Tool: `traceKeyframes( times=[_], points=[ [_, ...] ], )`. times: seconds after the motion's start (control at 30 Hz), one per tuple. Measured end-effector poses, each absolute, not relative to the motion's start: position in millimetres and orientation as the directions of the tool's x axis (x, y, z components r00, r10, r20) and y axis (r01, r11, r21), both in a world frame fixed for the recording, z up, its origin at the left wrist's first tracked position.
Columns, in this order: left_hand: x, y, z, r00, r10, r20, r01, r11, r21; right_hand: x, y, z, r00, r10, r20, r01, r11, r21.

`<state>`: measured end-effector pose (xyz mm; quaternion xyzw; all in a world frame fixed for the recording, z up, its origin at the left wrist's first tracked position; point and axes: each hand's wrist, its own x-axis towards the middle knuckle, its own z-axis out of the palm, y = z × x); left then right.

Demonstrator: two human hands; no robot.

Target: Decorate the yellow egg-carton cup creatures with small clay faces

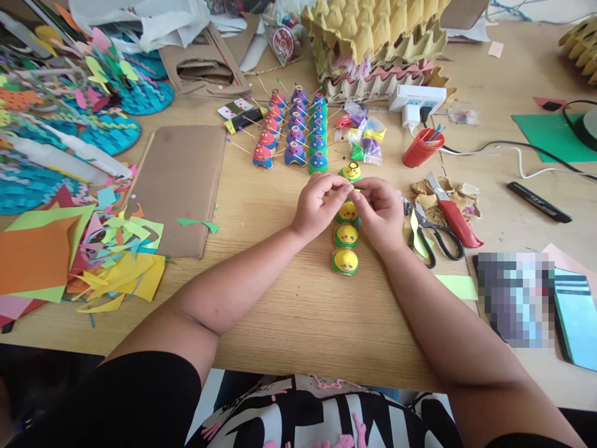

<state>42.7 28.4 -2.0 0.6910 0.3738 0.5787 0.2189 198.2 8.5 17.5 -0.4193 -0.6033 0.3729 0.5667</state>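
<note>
Both hands meet above a column of yellow-and-green egg-carton cups with smiling faces. My left hand [320,204] is closed, its thumb and fingertips pinched over the column. Touching it from the other side, my right hand [380,210] is closed in the same way. A small dark piece seems to lie between the fingertips, too small to name. The cup at the far end [351,171] has a dark ring on top. Nearest me stand two cups, one [346,236] behind the other [345,261]. Another cup [347,212] is partly covered by the hands.
Rows of red [263,149], purple [295,151] and blue-green cups [318,158] stand beyond, sticks poking out. Scissors [438,233], a red-handled knife [457,221] and a red cup [422,148] lie right. Cardboard [180,186] and paper scraps [125,274] lie left.
</note>
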Motion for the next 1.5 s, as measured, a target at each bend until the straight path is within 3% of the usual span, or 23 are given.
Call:
traceKeyframes(
  times=[0.3,0.43,0.63,0.93,1.23,1.5],
  points=[
    [43.1,24.1,-1.7,0.072,0.817,0.573,0.241,-0.571,0.785,197.7,11.1,16.2,0.034,0.928,0.371,0.056,0.369,-0.928],
    [42.5,24.2,-0.9,0.142,0.779,0.611,0.262,-0.625,0.736,198.4,13.6,15.8,0.007,0.951,0.309,0.015,0.309,-0.951],
    [42.0,26.6,0.6,0.079,0.763,0.642,0.281,-0.635,0.720,198.9,13.5,15.7,-0.004,0.955,0.297,-0.034,0.297,-0.954],
    [43.7,28.8,-1.4,0.080,0.777,0.625,0.343,-0.610,0.714,198.5,15.9,10.5,0.045,0.943,0.328,0.007,0.328,-0.945],
    [44.9,27.1,-4.5,0.044,0.833,0.551,0.269,-0.541,0.797,200.2,17.4,12.5,0.088,0.950,0.299,0.029,0.297,-0.954],
    [44.3,29.1,-3.9,0.101,0.781,0.616,0.332,-0.610,0.720,202.0,17.3,9.5,0.075,0.963,0.258,0.086,0.252,-0.964]
  ],
)
